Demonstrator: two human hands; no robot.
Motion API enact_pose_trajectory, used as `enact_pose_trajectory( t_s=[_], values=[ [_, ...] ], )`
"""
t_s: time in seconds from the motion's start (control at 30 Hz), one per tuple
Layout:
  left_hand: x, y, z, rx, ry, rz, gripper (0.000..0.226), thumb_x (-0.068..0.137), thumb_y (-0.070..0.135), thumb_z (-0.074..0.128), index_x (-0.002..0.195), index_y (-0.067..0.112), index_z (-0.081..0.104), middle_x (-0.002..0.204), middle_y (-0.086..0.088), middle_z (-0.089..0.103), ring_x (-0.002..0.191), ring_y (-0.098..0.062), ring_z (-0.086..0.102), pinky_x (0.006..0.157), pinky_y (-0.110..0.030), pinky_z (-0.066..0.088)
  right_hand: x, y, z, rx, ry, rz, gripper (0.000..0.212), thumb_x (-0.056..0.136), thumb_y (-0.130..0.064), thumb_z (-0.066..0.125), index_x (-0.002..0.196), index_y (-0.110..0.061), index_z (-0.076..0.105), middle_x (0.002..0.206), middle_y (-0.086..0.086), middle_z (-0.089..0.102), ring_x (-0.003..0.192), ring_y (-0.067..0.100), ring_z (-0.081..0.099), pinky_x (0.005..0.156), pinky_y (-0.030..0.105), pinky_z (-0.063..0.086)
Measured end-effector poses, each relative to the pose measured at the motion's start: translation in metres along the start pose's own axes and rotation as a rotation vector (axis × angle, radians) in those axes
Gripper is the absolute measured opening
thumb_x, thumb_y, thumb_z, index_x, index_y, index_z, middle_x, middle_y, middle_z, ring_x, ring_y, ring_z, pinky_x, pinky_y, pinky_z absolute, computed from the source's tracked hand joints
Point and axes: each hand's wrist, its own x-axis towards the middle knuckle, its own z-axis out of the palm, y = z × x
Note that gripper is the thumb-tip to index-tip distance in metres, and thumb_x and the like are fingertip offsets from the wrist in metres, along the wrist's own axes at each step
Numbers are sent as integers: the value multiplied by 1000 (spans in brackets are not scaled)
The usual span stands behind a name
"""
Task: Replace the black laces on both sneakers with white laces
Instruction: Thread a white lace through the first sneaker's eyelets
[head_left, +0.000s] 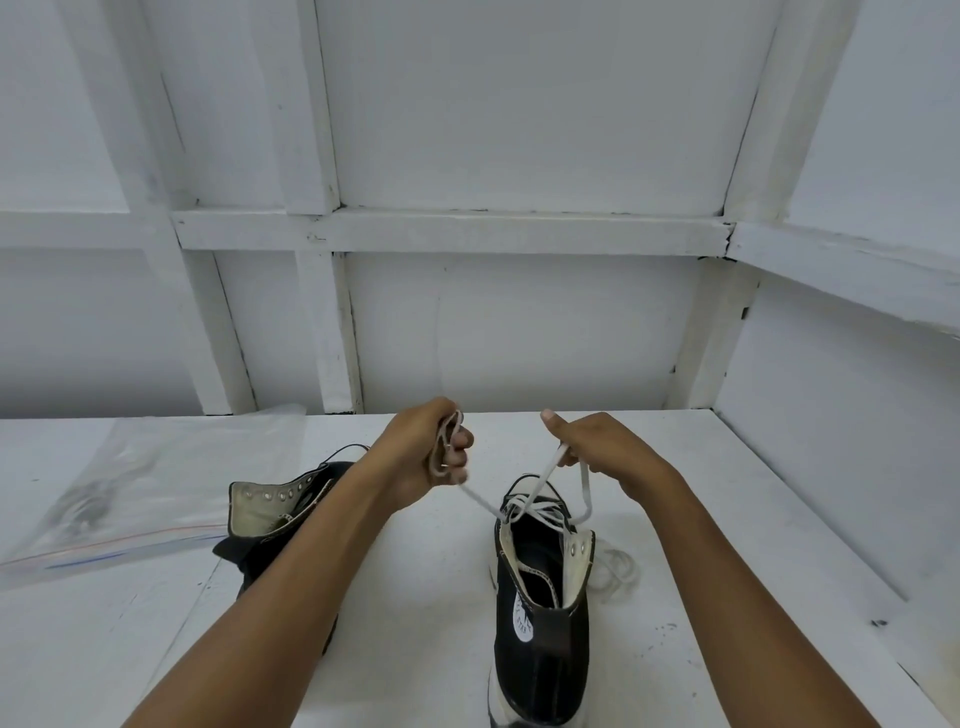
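White table (415, 597) with a clear bag (130, 493) at far left. A tipped shoe (270, 509) lies unlaced under the left forearm; the upright shoe (540, 623) is partly threaded with white lace (540, 512). Left hand (431, 452) clenches one lace end, right hand (597, 447) pinches the other, both raised above the shoe

Bright, even light; wide-angle edge warp.

Plain work booth is indicated: scuffed white-painted table (441, 597) below left hand (431, 452) & right hand (597, 447), w/ framed panel walls (519, 322) beyond.
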Motion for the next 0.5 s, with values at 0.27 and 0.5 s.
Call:
enact_pose_trajectory(
  t_s=[0.27, 0.5],
  values=[
    [-9, -13, -10, 947, -337, -92, 15, 90, 13, 58, 78, 14, 68, 77, 3, 65, 55, -12, 35, 47, -22, 26, -4, -8, 0, 122, -17, 10, 51, 95, -54, 52, 75, -8, 62, 77, 3, 63, 78, 16, 62, 70, 29, 46],
    [-9, -15, -13, 988, -343, -94, 13, 93, 21, 61, 98, 11, 68, 77, 9, 67, 53, -8, 36, 47, -21, 27, -5, -6, 2, 222, -52, 8, 52, 94, -54, 53, 76, -6, 62, 74, 3, 62, 74, 17, 65, 76, 37, 54]
  ],
)
